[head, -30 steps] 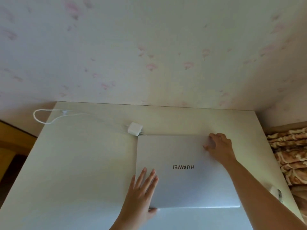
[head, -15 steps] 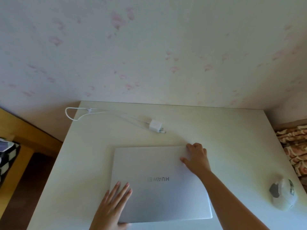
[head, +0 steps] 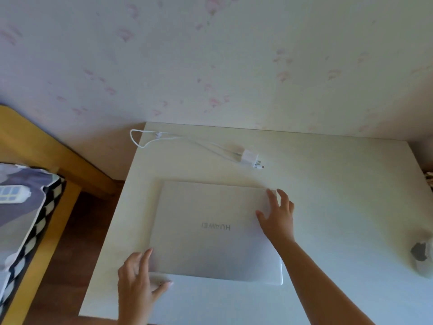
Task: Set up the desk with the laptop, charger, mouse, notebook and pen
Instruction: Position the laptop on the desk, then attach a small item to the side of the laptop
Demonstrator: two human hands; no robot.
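A closed silver laptop (head: 210,231) lies flat in the middle of the white desk (head: 339,195), its logo upside down to me. My left hand (head: 138,277) pinches its near-left corner, fingers on the lid and thumb at the front edge. My right hand (head: 278,216) rests on the far-right corner of the lid with its fingers spread. A white charger (head: 249,158) lies beyond the laptop, apart from it, and its cable (head: 164,137) loops over the desk's far-left corner. A grey and white mouse (head: 424,256) sits at the right edge, partly cut off. No notebook or pen is in view.
The desk stands against a pale wall with pink marks (head: 210,66). To the left are a wooden bed frame (head: 46,148) and a checked pillow (head: 23,207), with dark floor (head: 77,254) between them and the desk.
The laptop has slid left and toward me, away from the charger it touched before. My left hand went from flat on the lid to its near-left corner. The view turned left.
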